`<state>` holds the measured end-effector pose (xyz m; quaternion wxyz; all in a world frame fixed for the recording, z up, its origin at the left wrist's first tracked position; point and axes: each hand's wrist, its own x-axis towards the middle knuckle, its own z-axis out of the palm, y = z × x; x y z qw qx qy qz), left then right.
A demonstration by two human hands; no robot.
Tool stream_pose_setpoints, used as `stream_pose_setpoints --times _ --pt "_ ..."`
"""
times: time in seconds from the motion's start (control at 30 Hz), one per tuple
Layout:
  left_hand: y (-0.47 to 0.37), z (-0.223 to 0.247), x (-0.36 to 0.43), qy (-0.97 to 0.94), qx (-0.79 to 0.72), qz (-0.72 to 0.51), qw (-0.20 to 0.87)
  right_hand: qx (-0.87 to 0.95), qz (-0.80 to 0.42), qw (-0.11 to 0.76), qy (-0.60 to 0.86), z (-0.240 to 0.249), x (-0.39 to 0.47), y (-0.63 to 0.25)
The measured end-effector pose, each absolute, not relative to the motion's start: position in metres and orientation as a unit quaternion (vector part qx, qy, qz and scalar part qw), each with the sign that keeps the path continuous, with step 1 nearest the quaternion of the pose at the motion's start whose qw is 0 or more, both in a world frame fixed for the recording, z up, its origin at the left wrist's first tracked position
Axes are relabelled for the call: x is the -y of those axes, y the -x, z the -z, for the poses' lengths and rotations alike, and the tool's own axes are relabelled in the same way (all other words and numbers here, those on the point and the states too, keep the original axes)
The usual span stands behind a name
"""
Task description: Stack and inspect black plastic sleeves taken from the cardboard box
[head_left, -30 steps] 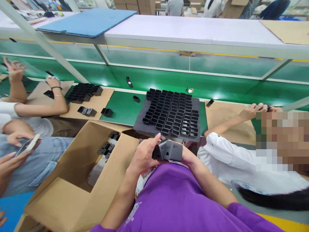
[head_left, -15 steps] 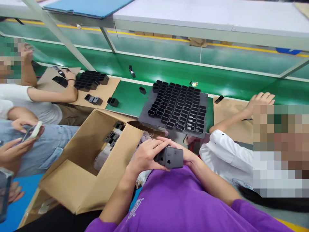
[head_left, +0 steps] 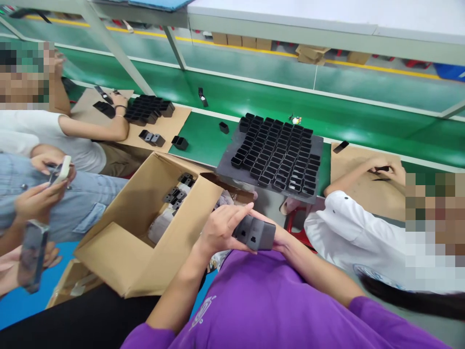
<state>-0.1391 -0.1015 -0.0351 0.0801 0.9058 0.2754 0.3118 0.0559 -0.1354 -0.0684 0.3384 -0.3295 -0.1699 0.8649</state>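
In front of my purple shirt I hold a pair of black plastic housings (head_left: 262, 235), side by side, with small dark cutouts in the faces turned to me. My left hand (head_left: 221, 227) grips them from the left, its thumb below and fingers over the top. Around the far right side wraps my right hand (head_left: 280, 237); its fingers are mostly hidden behind the housings. Beyond my hands, many similar open-topped black housings (head_left: 278, 152) stand in rows on a dark grey board (head_left: 227, 167).
An open cardboard box (head_left: 141, 261) with black housings (head_left: 176, 196) inside stands left of my arms. Co-workers sit on both sides. A person's hand holds a phone (head_left: 33, 254) at far left. A green bench (head_left: 203, 138) runs behind, below a white shelf (head_left: 283, 17).
The view has shifted slightly, so the bench appears further right. My hands still hold the housings, with the left fingers shifted a little on top. The right co-worker's raised hand has come down to the cardboard.
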Motion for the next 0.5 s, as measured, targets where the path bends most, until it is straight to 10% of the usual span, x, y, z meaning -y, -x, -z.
stream_pose_setpoints --times 0.5 --pt "0.143 0.035 0.122 -0.892 -0.242 -0.381 -0.019 0.466 -0.739 0.329 0.359 0.082 0.158 -0.065"
